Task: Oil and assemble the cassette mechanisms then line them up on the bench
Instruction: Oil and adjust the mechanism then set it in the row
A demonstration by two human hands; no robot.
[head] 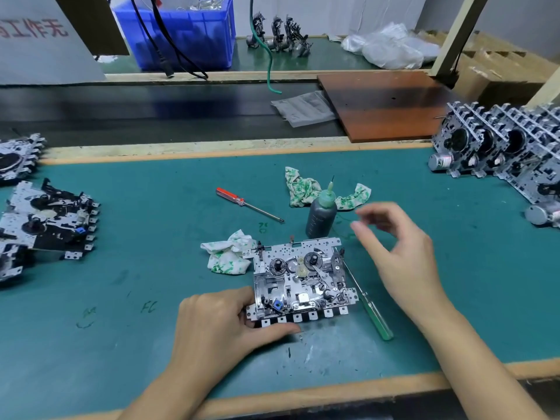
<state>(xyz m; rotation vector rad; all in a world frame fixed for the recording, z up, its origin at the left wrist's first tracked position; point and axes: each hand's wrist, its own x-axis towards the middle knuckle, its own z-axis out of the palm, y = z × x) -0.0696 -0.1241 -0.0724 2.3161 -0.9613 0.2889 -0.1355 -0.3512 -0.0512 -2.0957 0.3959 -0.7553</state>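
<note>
While "FC" (149, 306) is showing inked on the mat (151, 222), left hand (218, 322) is gripping the mechanism (300, 280) corner; right hand (397, 247) is hovering beside it, fingers loosely curled, empty.

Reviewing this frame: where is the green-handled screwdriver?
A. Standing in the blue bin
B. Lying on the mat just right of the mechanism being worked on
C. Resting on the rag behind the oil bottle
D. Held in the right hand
B. The green-handled screwdriver lies flat on the mat beside the mechanism, while the right hand hovers above it, empty.
</note>
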